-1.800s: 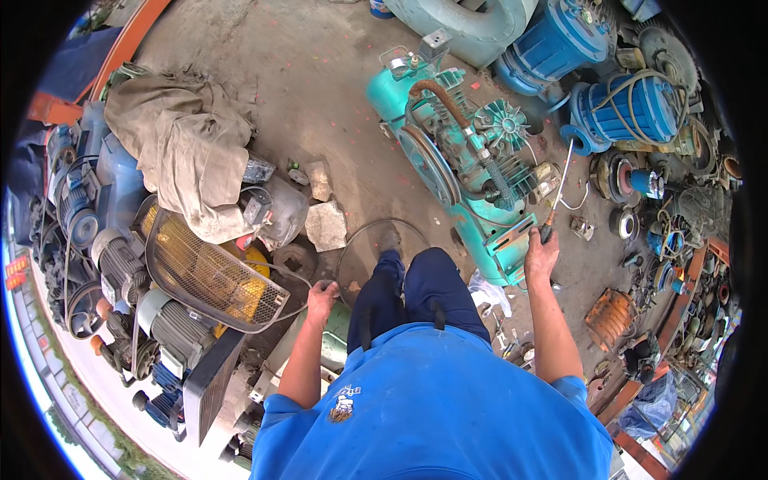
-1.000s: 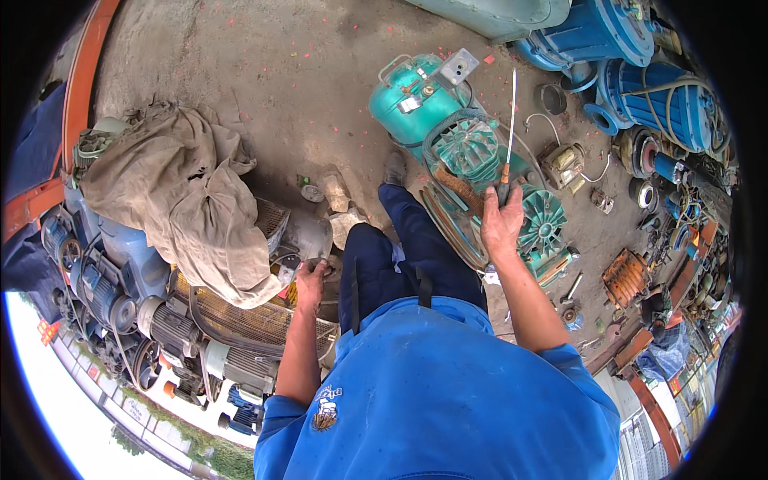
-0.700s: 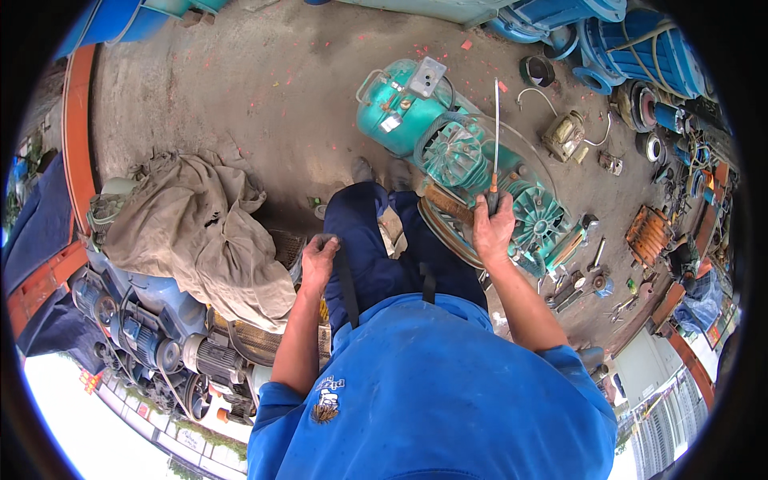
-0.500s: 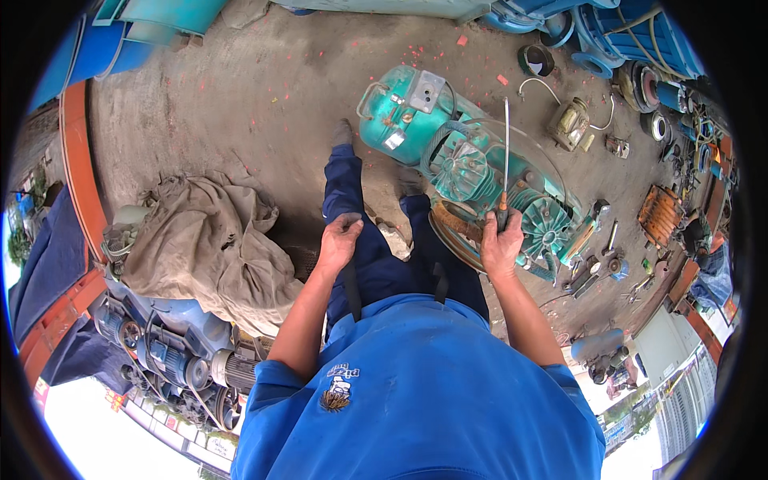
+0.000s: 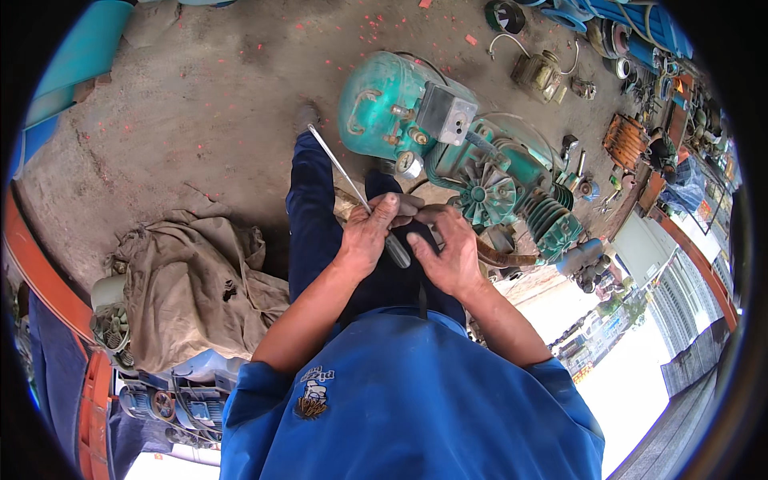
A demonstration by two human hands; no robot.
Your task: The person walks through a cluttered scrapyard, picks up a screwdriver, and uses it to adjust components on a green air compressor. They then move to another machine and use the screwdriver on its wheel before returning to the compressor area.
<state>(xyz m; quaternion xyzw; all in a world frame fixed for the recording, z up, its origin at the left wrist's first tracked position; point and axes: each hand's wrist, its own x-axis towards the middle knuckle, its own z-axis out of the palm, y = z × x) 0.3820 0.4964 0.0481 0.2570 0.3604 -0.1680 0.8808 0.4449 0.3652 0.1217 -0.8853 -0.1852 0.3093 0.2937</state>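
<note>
My left hand [image 5: 370, 236] is closed around a screwdriver [image 5: 397, 251]. Its long metal shaft slants up and to the left, and the dark handle end sticks out below the palm. Close beside it, my right hand [image 5: 454, 254] has its thumb spread from the fingers, and its fingertips meet those of my left hand; nothing shows in its grasp. Just beyond both hands sits a dusty green air compressor [image 5: 374, 128] with a grey switch box [image 5: 448, 114], a round pressure gauge [image 5: 408, 165] and finned cylinders [image 5: 486, 197].
A brown cloth [image 5: 192, 296] covers something at the left, with blue motors [image 5: 144, 400] below it. To the right, on the dirt floor, lie an old metal part [image 5: 538, 76], a rusty ribbed piece [image 5: 626, 142] and several tools. An orange beam [image 5: 48, 264] curves along the left side.
The screwdriver has passed from my right hand to my left, its tip now pointing up and left. Both hands have come together, and the view has shifted.
</note>
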